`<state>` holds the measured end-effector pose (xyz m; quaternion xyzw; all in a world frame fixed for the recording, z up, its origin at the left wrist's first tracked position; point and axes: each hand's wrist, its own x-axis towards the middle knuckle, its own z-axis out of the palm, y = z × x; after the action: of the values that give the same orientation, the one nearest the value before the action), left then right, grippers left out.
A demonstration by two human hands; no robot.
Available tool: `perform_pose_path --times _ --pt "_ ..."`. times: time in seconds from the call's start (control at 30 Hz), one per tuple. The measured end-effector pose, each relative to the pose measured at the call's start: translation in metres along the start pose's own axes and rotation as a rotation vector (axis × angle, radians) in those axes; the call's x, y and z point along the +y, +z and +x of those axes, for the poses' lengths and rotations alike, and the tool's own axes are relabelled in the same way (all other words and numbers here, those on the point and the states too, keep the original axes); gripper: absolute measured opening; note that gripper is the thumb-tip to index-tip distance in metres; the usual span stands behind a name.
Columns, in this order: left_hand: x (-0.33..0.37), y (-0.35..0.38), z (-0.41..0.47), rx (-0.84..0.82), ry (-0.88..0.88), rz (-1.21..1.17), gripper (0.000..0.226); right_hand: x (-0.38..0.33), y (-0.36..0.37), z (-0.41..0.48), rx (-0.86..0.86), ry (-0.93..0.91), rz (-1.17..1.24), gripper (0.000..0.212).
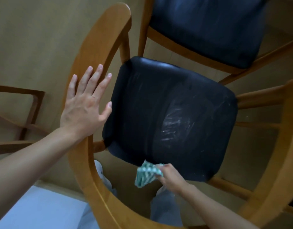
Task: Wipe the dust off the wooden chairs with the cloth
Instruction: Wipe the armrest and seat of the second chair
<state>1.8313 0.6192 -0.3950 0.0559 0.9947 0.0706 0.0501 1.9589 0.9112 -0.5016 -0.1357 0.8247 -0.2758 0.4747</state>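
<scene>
I look straight down into a wooden chair (86,176) with a curved armrest frame and a black padded seat (172,113) streaked with dust. My left hand (85,103) lies flat with fingers spread on the left arm of the frame. My right hand (170,177) grips a green-and-white striped cloth (146,176) at the near edge of the seat, below the curved backrest rail.
A second wooden chair (207,28) with a dusty black seat stands right behind the first. Part of another wooden frame (31,104) shows at the left. My legs in light trousers (165,205) are under the backrest. The floor (35,38) is beige.
</scene>
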Motion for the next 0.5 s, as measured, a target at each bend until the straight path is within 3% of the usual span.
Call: perform_pose_path --times 0.1,0.17,0.3,0.37,0.43,0.5 --pt "0.000 0.000 0.000 -0.014 0.001 0.006 0.068 -0.016 -0.058 0.011 0.273 0.178 0.785 0.018" --pt "0.001 -0.001 0.000 -0.016 0.008 0.010 0.068 -0.018 -0.112 0.024 0.487 0.206 1.055 0.017" --pt "0.000 0.001 0.001 -0.022 0.001 0.016 0.069 -0.012 -0.223 0.059 0.883 0.066 0.992 0.019" --pt "-0.001 0.001 0.003 -0.021 0.000 0.020 0.069 0.003 -0.262 0.080 1.057 0.077 0.805 0.027" --pt "-0.001 0.002 0.003 -0.018 0.004 0.026 0.068 0.020 -0.284 0.106 1.091 0.156 0.529 0.035" --pt "-0.001 0.003 0.003 -0.012 0.010 0.026 0.068 0.042 -0.287 0.135 0.983 0.305 0.305 0.038"
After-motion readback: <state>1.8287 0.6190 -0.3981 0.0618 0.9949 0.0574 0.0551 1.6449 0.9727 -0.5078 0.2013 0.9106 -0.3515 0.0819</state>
